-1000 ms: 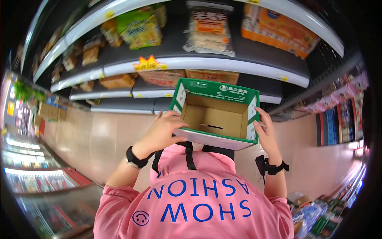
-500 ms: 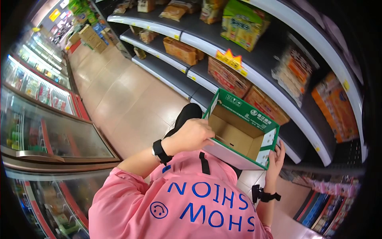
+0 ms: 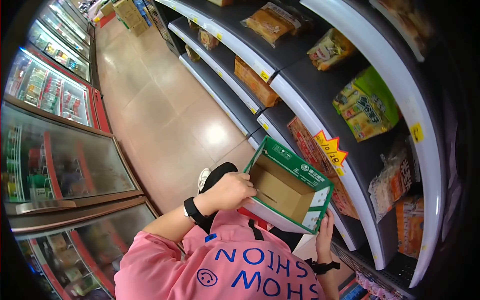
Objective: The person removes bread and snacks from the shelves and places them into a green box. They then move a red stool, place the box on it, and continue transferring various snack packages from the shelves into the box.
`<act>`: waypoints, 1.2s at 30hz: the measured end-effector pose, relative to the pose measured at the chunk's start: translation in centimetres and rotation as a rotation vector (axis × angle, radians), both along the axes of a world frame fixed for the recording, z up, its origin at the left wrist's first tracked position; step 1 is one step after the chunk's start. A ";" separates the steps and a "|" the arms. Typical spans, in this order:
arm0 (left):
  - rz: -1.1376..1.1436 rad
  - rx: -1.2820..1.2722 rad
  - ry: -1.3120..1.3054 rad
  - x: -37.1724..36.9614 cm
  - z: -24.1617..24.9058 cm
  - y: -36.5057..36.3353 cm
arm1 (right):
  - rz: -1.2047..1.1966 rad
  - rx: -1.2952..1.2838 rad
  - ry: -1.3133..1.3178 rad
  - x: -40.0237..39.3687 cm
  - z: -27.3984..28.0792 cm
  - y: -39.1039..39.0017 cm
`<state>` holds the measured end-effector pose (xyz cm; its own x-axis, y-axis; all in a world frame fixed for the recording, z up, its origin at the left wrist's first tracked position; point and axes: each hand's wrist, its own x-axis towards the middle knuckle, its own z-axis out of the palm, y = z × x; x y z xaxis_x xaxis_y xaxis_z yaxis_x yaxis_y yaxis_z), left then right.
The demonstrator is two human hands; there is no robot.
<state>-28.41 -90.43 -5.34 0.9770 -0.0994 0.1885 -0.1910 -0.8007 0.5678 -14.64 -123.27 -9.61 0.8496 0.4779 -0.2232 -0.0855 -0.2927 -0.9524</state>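
Held at chest height, the empty green-and-white cardboard box [image 3: 287,192] is clasped by the left hand [image 3: 229,191] on its near rim and the right hand [image 3: 324,234] underneath, just before the grocery shelves [image 3: 300,100].

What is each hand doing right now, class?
Left hand: closed on the empty green cardboard box, gripping its near edge.
Right hand: holding the box's far side.

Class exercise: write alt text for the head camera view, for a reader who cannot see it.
A person in a pink top holds an empty green-and-white cardboard box with the left hand on its near edge and the right hand at its far corner. Stocked shop shelves curve along the right; glass-topped freezers line the left of the tiled aisle.
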 end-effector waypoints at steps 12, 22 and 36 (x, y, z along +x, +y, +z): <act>0.189 -0.032 0.136 -6.3 9.9 10.8 | 0.108 -0.907 0.240 -2.7 -10.0 -9.8; -0.040 0.086 0.278 -5.7 16.2 20.5 | 1.328 -1.263 -0.275 -21.0 -15.8 -1.5; -0.412 0.268 0.405 3.5 17.3 17.3 | 0.127 -0.992 0.930 -37.3 -26.7 7.2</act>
